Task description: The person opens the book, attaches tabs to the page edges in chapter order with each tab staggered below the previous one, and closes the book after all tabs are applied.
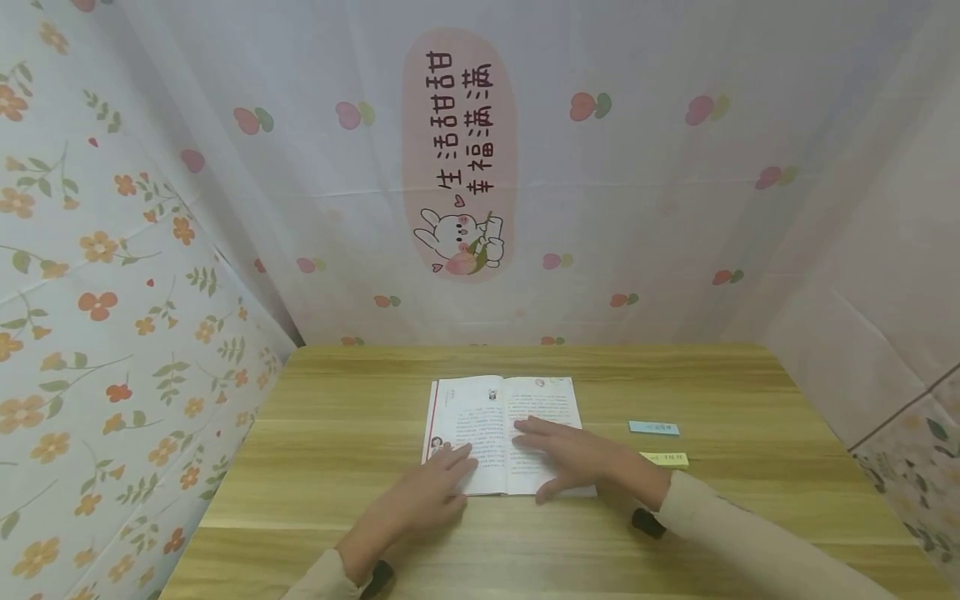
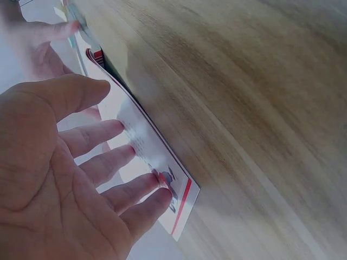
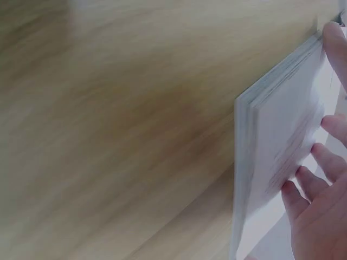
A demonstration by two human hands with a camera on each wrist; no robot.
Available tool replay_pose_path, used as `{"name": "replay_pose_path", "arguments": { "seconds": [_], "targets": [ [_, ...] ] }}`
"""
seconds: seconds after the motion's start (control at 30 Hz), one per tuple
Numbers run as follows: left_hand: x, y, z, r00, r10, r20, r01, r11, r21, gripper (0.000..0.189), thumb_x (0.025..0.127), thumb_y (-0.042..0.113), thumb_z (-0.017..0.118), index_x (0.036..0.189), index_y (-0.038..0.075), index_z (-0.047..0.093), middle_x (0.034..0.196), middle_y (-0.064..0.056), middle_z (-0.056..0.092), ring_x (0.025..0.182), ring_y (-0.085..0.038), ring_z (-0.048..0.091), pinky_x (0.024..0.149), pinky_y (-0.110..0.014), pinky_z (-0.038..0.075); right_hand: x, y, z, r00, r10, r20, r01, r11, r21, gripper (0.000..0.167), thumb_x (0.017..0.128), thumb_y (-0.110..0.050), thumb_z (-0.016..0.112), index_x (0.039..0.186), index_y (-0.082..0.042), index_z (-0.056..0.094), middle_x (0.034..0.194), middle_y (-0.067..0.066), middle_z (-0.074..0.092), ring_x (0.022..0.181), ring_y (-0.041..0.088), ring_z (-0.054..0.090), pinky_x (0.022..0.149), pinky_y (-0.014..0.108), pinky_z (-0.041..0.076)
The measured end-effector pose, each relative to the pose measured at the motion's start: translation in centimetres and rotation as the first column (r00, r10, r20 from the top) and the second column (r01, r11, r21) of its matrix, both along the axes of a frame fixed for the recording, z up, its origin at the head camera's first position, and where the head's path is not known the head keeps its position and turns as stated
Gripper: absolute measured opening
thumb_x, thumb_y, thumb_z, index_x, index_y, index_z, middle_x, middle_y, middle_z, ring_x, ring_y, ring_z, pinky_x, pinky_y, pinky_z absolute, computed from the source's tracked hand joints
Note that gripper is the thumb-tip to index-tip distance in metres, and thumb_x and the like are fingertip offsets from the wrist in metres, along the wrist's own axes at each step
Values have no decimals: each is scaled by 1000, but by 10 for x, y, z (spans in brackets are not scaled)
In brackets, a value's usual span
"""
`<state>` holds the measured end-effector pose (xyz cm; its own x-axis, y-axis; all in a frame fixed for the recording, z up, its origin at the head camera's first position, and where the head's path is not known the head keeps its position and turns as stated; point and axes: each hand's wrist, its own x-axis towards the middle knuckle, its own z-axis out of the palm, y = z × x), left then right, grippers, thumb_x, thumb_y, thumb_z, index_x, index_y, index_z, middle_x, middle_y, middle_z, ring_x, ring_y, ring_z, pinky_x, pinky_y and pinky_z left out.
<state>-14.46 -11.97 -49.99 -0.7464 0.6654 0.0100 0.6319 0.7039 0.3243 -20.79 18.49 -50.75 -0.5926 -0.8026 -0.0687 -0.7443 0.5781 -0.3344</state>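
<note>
An open book (image 1: 467, 402) lies on the wooden table, its printed pages facing up. My left hand (image 1: 420, 497) rests at the lower part of the left page, fingers extended; in the left wrist view the fingertips of that hand (image 2: 65, 168) lie over the page beside a red stripe and a small picture. Across the right page, my right hand (image 1: 573, 457) is spread with its thumb apart. The right wrist view has the right hand's fingertips (image 3: 288, 187) on the page, above the thick stack of page edges. Neither hand grips anything.
To the right of the book lie a blue paper strip (image 1: 654, 428) and a yellow paper strip (image 1: 670, 459), both with writing; the right forearm is close to the yellow one. Printed curtains (image 1: 660, 208) hang behind the table (image 1: 330, 417) and at its sides.
</note>
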Motion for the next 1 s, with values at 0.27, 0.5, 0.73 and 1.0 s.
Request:
{"name": "replay_pose_path", "arguments": {
  "seconds": [0.27,0.5,0.73,1.0],
  "targets": [
    [0,2,2,1000,8,21,-8,1000,-18,51,96,17,62,143,-2,54,153,-22,43,140,-46,38,114,-54,32,7,18,7,999,-20,48,19,1000,19,97,75,-55,84,153,-11,47,162,11,32,149,36,25,117,51,28],
    [1,3,3,999,13,34,-12,1000,-24,51,96,17,61,143,-1,54,153,-22,43,139,-47,37,114,-55,32,10,29,8,999,-28,46,27,999,28,92,78,-53,83,153,-12,47,163,11,31,149,33,26,115,50,32],
    [1,3,5,999,13,40,-12,999,-36,51,97,17,60,143,-1,53,154,-22,42,140,-46,37,114,-55,32,12,31,14,992,-85,98,79,994,71,86,81,-52,81,152,-17,49,164,6,30,150,27,25,116,48,30],
    [2,2,5,999,17,43,-15,999,-40,51,97,18,60,144,-1,53,154,-21,42,141,-45,36,115,-54,31,12,34,13,994,-77,72,71,994,87,83,83,-57,77,151,-17,51,163,5,31,149,26,27,116,47,31]
  ]
}}
